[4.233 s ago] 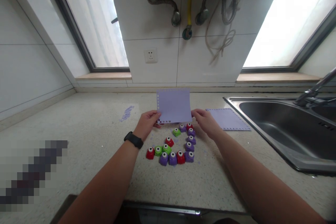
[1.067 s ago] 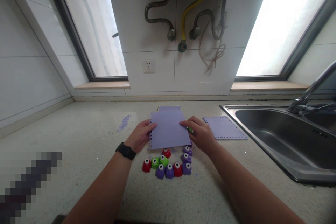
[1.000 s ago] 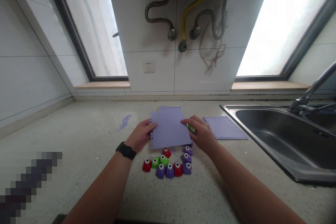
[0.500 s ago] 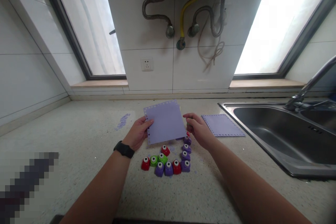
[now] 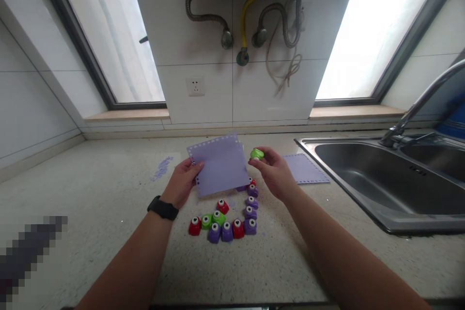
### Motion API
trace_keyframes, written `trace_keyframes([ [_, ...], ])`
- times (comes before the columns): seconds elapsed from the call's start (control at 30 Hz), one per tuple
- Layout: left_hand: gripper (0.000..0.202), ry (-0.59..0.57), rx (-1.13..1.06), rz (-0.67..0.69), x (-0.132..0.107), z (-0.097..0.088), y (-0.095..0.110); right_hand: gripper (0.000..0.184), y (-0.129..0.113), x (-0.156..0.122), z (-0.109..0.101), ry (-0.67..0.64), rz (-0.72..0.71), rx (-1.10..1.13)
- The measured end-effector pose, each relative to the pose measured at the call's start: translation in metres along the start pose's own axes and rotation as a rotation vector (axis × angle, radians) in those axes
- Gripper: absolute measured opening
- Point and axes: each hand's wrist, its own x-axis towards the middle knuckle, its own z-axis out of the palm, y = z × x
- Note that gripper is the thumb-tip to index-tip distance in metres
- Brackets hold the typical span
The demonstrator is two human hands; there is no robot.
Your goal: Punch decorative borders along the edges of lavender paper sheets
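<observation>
Purple paper sheet (image 5: pixel 222 167) is held up in the middle of the frame, tilted above the counter (image 5: pixel 116 261), and its lower right corner partly hides a punch behind it. Its left edge is pinched by the left hand (image 5: pixel 180 181), with the thumb laid over the face and the fingers tucked behind. In the right hand (image 5: pixel 278 174), just beside the sheet's right edge, a green punch (image 5: pixel 256 154) is gripped between thumb and fingertips; what seems to be its white button is turned downward.

The sheet can be judged very light and fairly stiff, perhaps thin card, since little sag is shown although only one side is supported. It may be creased by a hard squeeze, and the holed strips along the top and left edges are probably its weakest parts. A flat, gentle pinch inside those strips, or on the plain right edge, would be safest.

The punch is likely light, hard and smooth, so some slipping should be allowed for; it is best taken by its sides, with button and slot left uncovered. More punches (image 5: pixel 227 232) are grouped at lower center, a second sheet (image 5: pixel 307 169) is laid right of center, and purple scraps (image 5: pixel 162 168) are scattered left of center.
</observation>
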Motion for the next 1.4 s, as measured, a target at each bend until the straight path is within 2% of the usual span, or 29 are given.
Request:
trace_keyframes([
  [0.2, 0.027, 0.126, 0.075, 0.176, 0.004, -0.003, -0.001, 0.039, -0.009, -0.004, 0.003, 0.033, -0.118, -0.002],
  [0.33, 0.025, 0.193, 0.046, 0.236, 0.007, -0.007, -0.002, 0.041, -0.014, -0.006, 0.003, 0.012, -0.187, -0.075],
  [0.5, 0.025, 0.213, -0.058, 0.234, 0.005, -0.003, 0.003, 0.044, -0.020, -0.011, 0.009, -0.045, -0.222, -0.095],
  [0.67, 0.028, 0.142, -0.284, 0.150, 0.000, 0.005, 0.015, 0.044, -0.023, -0.015, 0.012, -0.012, -0.153, -0.019],
  [0.77, 0.030, 0.125, -0.315, 0.130, 0.000, 0.005, 0.016, 0.044, -0.022, -0.014, 0.011, -0.005, -0.128, -0.010],
  [0.83, 0.031, 0.133, -0.266, 0.141, 0.001, 0.003, 0.014, 0.042, -0.021, -0.014, 0.011, -0.011, -0.119, -0.011],
  [1.03, 0.021, 0.156, 0.137, 0.275, 0.005, -0.006, 0.006, 0.041, -0.023, -0.012, 0.010, 0.011, -0.126, -0.049],
  [1.2, 0.014, 0.154, 0.272, 0.345, 0.003, -0.007, 0.009, 0.040, -0.022, -0.009, 0.004, 0.037, -0.181, -0.121],
  [1.4, 0.013, 0.157, 0.302, 0.385, 0.001, -0.006, 0.009, 0.043, -0.018, -0.009, 0.002, -0.060, -0.249, -0.208],
])
